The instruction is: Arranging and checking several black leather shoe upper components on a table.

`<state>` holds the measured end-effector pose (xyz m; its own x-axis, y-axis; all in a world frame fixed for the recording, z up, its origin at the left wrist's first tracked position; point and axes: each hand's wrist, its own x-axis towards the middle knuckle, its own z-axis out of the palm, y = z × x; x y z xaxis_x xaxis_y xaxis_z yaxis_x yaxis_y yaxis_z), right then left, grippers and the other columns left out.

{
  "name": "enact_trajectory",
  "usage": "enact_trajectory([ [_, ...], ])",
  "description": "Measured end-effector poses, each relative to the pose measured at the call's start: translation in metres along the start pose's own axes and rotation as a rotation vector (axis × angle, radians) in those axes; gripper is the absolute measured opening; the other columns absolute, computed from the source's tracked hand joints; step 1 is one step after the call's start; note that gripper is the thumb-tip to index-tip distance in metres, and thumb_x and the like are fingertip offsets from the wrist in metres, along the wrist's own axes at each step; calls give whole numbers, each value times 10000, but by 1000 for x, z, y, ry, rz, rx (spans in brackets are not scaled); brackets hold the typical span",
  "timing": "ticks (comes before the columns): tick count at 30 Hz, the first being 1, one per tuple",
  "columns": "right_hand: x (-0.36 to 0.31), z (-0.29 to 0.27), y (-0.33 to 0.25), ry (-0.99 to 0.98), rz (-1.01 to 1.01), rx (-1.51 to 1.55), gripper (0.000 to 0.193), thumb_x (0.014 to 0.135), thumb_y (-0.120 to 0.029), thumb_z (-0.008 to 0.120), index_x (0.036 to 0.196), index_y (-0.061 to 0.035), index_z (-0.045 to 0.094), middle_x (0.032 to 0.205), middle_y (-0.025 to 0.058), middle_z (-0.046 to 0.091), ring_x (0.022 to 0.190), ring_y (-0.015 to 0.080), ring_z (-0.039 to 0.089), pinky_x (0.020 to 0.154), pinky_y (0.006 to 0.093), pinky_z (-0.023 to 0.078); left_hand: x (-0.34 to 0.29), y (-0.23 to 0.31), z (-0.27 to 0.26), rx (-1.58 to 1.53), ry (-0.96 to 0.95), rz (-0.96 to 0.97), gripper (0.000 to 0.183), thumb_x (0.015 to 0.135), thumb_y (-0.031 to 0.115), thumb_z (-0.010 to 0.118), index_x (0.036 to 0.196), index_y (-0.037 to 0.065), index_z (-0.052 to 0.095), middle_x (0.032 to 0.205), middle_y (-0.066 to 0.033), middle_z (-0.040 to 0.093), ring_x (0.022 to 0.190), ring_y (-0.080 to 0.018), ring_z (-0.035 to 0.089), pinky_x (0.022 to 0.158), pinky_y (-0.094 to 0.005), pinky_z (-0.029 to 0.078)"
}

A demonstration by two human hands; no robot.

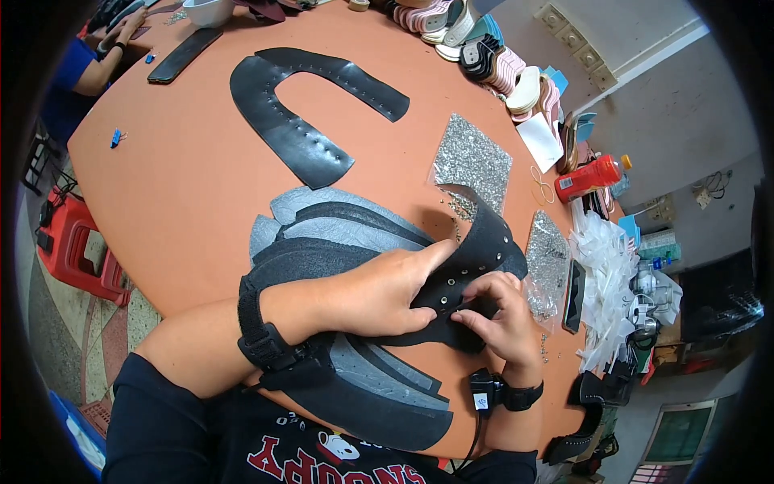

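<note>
A black curved leather-like piece [488, 242] with a row of small metal studs or eyelets is bent upright between my hands. My left hand [375, 292] grips it, with its thumb along the near side. My right hand [506, 316] has thumb and forefinger pinched together at the lower end of the stud row; whatever is between the fingertips is too small to make out. Beneath my left forearm lies a stack of similar curved pieces [322, 252], black and grey. Loose metal studs [459, 206] lie just beyond the held piece.
A finished-looking black curved piece [282, 121] lies farther off. Bags of metal studs [476, 157] rest to the right, near a phone [573, 297], a red bottle [592, 177] and crumpled clear plastic [606, 282]. A red stool [81, 242] stands left; another person's arm [105, 68] shows far left.
</note>
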<state>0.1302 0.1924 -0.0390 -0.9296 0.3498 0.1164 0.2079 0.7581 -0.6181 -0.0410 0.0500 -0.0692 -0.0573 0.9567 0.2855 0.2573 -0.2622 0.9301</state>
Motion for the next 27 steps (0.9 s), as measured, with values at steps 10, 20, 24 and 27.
enact_trajectory([
  [10, 5, 0, 5, -61, -41, -103, 156, 650, -118, 764, 729, -82, 634, 748, 21, 617, 792, 188, 552, 873, 358, 286, 2, 5, -6, -296, 48, -182, 730, 688, -33, 631, 1345, -16, 313, 1194, -119, 488, 1095, -170, 475, 924, -301, 417],
  [20, 54, -7, 35, -15, 74, 31, 54, 774, -38, 650, 813, -2, 639, 716, 85, 628, 732, 181, 605, 638, 280, 479, 3, -6, -4, -204, 96, -253, 776, 694, -77, 604, 1381, -7, 249, 1210, -150, 487, 1132, -195, 486, 926, -308, 441],
  [24, 74, 5, 53, -89, 313, 81, 74, 787, -36, 641, 789, 33, 613, 687, 110, 625, 652, 175, 605, 615, 273, 492, 4, -3, -5, -154, 92, -257, 768, 696, -74, 607, 1378, -6, 258, 1221, -157, 484, 1140, -203, 487, 931, -309, 439],
  [27, 78, 9, 66, -115, 288, 22, 104, 783, -60, 645, 789, 37, 609, 687, 120, 624, 631, 182, 599, 601, 295, 484, 3, -2, -5, -37, 116, -225, 761, 697, -74, 608, 1374, -9, 267, 1234, -167, 483, 1148, -213, 486, 935, -314, 439],
])
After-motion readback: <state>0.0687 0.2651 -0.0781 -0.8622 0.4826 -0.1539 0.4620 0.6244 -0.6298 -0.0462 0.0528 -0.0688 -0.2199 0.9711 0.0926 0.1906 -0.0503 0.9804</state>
